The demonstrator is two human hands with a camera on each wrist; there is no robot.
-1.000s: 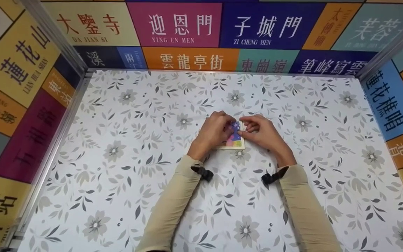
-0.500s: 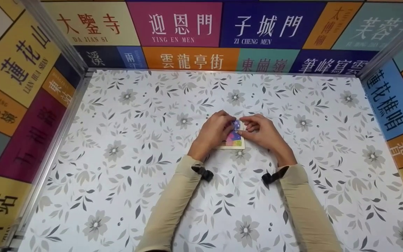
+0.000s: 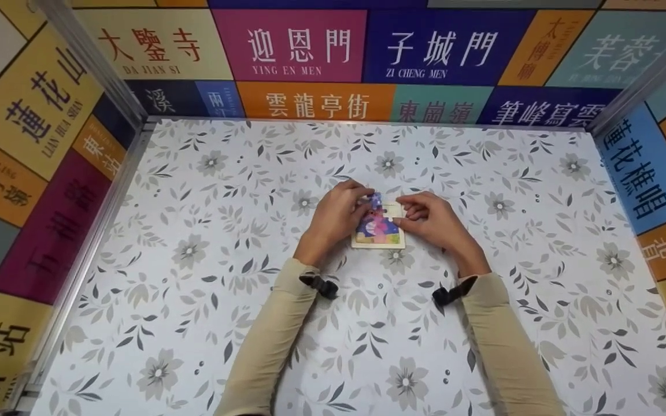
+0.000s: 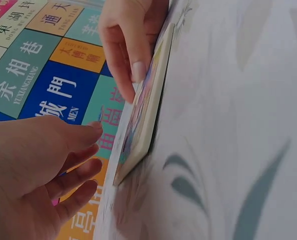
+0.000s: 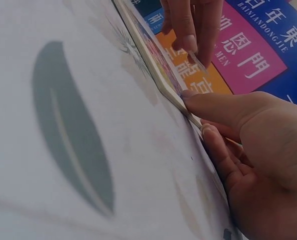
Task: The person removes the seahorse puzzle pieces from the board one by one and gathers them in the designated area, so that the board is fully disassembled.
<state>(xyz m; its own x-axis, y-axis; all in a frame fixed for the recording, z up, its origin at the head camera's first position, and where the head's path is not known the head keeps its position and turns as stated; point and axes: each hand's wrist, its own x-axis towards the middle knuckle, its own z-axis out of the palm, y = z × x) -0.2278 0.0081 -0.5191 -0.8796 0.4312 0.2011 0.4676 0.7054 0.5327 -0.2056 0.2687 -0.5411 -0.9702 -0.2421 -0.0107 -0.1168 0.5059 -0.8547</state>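
A small square jigsaw puzzle point(image 3: 378, 238) with a pale frame and a purple, pink and yellow picture lies on the table. My left hand point(image 3: 333, 216) pinches a purple puzzle piece point(image 3: 376, 200) over its upper part; in the right wrist view that thin piece point(image 5: 198, 62) is raised off the board. A pale bare patch shows at the puzzle's upper right. My right hand point(image 3: 434, 218) grips the frame's right edge, the thumb on top, as the right wrist view shows. In the left wrist view the piece is almost wholly hidden behind my left fingers.
White tabletop point(image 3: 206, 335) with a grey flower and leaf print surrounds the puzzle. Coloured panels with Chinese lettering point(image 3: 304, 46) stand along the back and both sides. A black wrist camera point(image 3: 320, 286) sits at each cuff.
My left hand has moved left, taking the purple piece out of the puzzle's upper right and baring the pale backing there. The right hand stays in place at the edge.
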